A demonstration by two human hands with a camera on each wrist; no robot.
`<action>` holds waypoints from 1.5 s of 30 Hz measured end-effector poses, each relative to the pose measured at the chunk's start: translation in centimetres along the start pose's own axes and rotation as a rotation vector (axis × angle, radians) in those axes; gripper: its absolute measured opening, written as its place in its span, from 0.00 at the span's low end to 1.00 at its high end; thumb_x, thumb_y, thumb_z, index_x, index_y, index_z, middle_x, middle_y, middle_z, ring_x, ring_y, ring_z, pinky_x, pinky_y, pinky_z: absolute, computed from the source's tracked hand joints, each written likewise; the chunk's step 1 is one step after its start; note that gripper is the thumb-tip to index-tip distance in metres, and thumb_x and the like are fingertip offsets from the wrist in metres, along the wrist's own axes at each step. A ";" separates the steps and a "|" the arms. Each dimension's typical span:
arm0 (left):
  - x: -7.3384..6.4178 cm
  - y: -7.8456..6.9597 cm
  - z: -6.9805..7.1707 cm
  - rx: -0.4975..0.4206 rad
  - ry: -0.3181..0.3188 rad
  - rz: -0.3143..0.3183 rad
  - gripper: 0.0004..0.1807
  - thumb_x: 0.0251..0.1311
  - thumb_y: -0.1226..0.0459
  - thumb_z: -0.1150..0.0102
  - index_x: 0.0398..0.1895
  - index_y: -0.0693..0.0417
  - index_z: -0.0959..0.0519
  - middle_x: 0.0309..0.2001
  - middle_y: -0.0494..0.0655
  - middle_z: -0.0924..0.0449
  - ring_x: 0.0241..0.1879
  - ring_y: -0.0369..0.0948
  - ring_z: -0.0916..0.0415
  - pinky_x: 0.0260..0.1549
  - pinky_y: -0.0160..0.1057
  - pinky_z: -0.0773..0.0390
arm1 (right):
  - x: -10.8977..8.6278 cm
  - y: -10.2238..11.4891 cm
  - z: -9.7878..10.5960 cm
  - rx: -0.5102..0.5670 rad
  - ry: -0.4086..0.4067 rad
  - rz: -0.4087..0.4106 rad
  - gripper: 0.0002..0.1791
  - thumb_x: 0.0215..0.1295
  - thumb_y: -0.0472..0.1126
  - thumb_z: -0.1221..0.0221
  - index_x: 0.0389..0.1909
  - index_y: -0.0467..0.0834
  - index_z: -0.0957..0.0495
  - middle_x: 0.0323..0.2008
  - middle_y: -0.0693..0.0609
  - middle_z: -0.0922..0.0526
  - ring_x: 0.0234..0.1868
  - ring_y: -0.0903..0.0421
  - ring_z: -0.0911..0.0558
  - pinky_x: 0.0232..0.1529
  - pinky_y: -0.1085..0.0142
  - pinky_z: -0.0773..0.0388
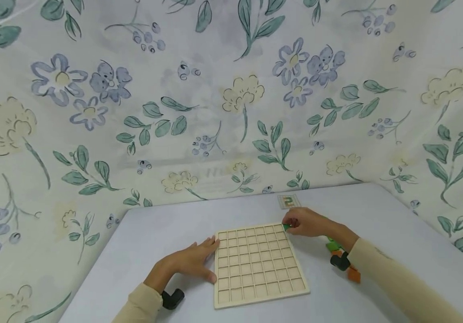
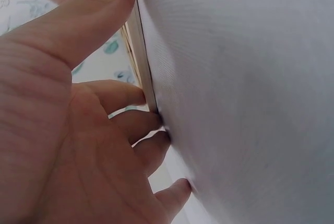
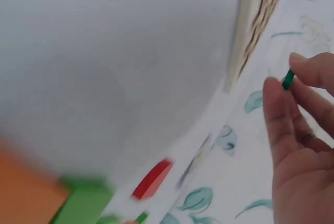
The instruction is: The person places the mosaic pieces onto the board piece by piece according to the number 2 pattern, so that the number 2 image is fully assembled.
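A square wooden grid board (image 1: 257,261) with rows of bare cells lies flat on the white table. Along its left edge rests my left hand (image 1: 193,261), fingers spread, thumb lower down the same side. The left wrist view has those fingertips (image 2: 151,119) against the board's edge and the tabletop. At the board's far right corner, my right hand (image 1: 310,222) pinches a small green tile (image 1: 286,227) between thumb and fingers. Seen from the right wrist, the tile (image 3: 288,79) is thin and turned edge-on.
Beside my right forearm lie loose green tiles (image 1: 332,246) and orange tiles (image 1: 354,275), partly hidden by the wrist. A red piece (image 3: 152,178) shows near them in the right wrist view. Beyond the board is a small pattern card (image 1: 289,201). A floral cloth (image 1: 215,112) hangs behind the table.
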State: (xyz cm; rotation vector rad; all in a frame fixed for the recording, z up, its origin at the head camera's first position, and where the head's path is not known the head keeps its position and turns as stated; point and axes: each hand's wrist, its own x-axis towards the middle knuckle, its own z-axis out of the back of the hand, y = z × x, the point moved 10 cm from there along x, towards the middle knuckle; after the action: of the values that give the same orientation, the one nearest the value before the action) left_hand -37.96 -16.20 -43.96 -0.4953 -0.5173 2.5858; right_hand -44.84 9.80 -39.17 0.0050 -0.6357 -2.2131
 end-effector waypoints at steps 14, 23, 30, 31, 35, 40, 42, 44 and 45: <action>-0.1 -0.4 0.3 -0.010 -0.007 0.018 0.62 0.46 0.45 0.25 0.79 0.61 0.48 0.80 0.60 0.57 0.80 0.54 0.59 0.77 0.61 0.58 | 3.2 2.6 -1.5 0.054 0.045 0.012 0.08 0.64 0.35 0.36 0.42 0.37 0.16 0.37 0.50 0.17 0.37 0.63 0.20 0.39 0.72 0.19; -0.1 -0.2 0.0 -0.010 0.009 -0.020 0.61 0.48 0.45 0.26 0.78 0.63 0.49 0.80 0.62 0.58 0.80 0.55 0.60 0.77 0.63 0.58 | 4.1 2.7 -3.3 0.045 0.079 -0.030 0.08 0.64 0.35 0.38 0.42 0.41 0.15 0.38 0.53 0.18 0.37 0.64 0.21 0.40 0.72 0.20; -0.2 0.0 -0.2 -0.008 0.012 -0.015 0.61 0.49 0.45 0.27 0.78 0.62 0.49 0.80 0.61 0.59 0.81 0.55 0.60 0.77 0.63 0.58 | 4.7 3.3 -3.9 0.056 0.072 -0.006 0.08 0.64 0.35 0.37 0.43 0.40 0.15 0.37 0.51 0.18 0.37 0.64 0.20 0.40 0.72 0.20; -0.2 0.0 -0.2 -0.007 0.013 -0.016 0.61 0.49 0.44 0.27 0.78 0.62 0.49 0.80 0.61 0.59 0.81 0.55 0.60 0.77 0.63 0.58 | 4.7 3.3 -4.0 0.062 0.070 -0.004 0.08 0.64 0.34 0.37 0.43 0.39 0.16 0.38 0.51 0.17 0.37 0.63 0.20 0.40 0.72 0.20; -0.2 -0.1 -0.4 -0.006 0.020 -0.020 0.61 0.50 0.44 0.27 0.78 0.63 0.49 0.80 0.61 0.59 0.81 0.54 0.60 0.77 0.63 0.58 | 4.9 3.3 -4.4 0.068 0.067 -0.012 0.08 0.63 0.34 0.37 0.43 0.39 0.15 0.38 0.51 0.17 0.37 0.63 0.20 0.40 0.72 0.20; -0.4 -0.2 -0.1 0.004 0.016 -0.019 0.60 0.50 0.45 0.27 0.78 0.64 0.49 0.80 0.62 0.58 0.80 0.54 0.60 0.77 0.63 0.58 | 5.1 3.2 -4.4 0.055 0.060 -0.031 0.08 0.63 0.34 0.37 0.42 0.40 0.15 0.37 0.51 0.17 0.37 0.63 0.20 0.40 0.72 0.20; -0.4 -0.2 0.0 0.005 0.013 -0.021 0.60 0.50 0.45 0.27 0.78 0.64 0.49 0.80 0.62 0.58 0.80 0.55 0.60 0.77 0.63 0.58 | 5.2 3.2 -4.3 0.055 0.059 -0.039 0.08 0.63 0.34 0.38 0.41 0.40 0.15 0.38 0.51 0.17 0.37 0.63 0.20 0.40 0.72 0.20; -0.5 -0.2 0.1 0.003 0.011 -0.020 0.60 0.50 0.45 0.27 0.78 0.64 0.49 0.80 0.62 0.58 0.80 0.55 0.60 0.77 0.63 0.58 | 5.3 3.2 -4.2 0.061 0.061 -0.038 0.07 0.63 0.34 0.38 0.42 0.41 0.15 0.38 0.51 0.17 0.37 0.63 0.20 0.40 0.72 0.20; -0.5 -0.1 0.1 0.003 0.011 -0.021 0.60 0.50 0.45 0.27 0.78 0.64 0.50 0.80 0.62 0.58 0.80 0.55 0.60 0.77 0.63 0.58 | 5.4 3.3 -4.2 0.065 0.061 -0.040 0.07 0.63 0.34 0.38 0.42 0.41 0.15 0.38 0.52 0.17 0.37 0.63 0.20 0.41 0.72 0.20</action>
State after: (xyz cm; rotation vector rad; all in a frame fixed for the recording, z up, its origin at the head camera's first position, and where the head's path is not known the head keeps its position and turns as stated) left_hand -37.54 -16.34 -43.74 -0.5004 -0.5117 2.5625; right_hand -45.17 2.32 -40.26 0.1189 -0.6788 -2.2205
